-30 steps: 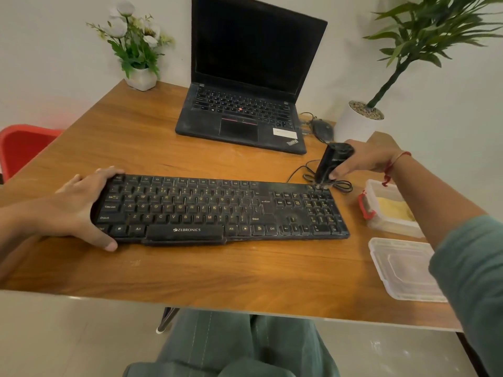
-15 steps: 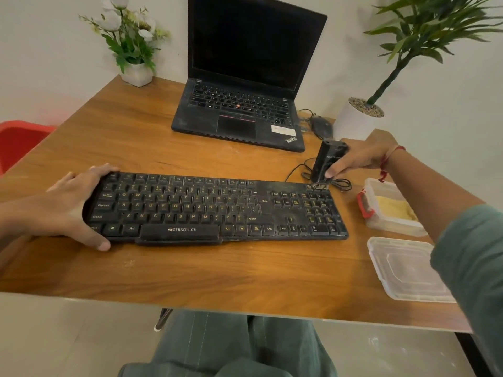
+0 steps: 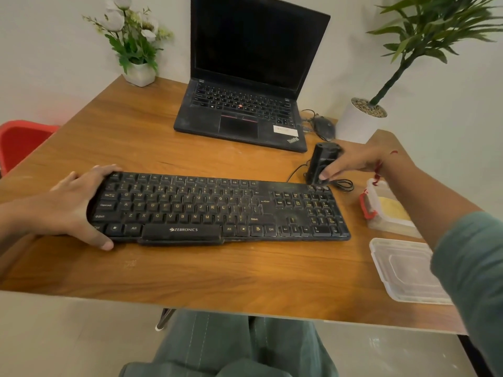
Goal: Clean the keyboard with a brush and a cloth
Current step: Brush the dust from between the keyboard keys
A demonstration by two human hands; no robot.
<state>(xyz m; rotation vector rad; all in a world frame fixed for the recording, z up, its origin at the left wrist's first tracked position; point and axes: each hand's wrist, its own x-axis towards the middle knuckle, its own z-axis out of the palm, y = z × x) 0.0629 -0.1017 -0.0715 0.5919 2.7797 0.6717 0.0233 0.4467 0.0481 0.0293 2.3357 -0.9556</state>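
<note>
Keyboard (image 3: pixel 217 208): ZEBRONICS on spacebar | laptop (image 3: pixel 239 115): ThinkPad | right hand (image 3: pixel 362 159) grips brush (image 3: pixel 322 164)

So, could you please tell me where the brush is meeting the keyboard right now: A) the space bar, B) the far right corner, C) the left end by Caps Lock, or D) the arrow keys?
B: the right hand holds the brush upright with its lower end at the far right corner of the keyboard.
</note>
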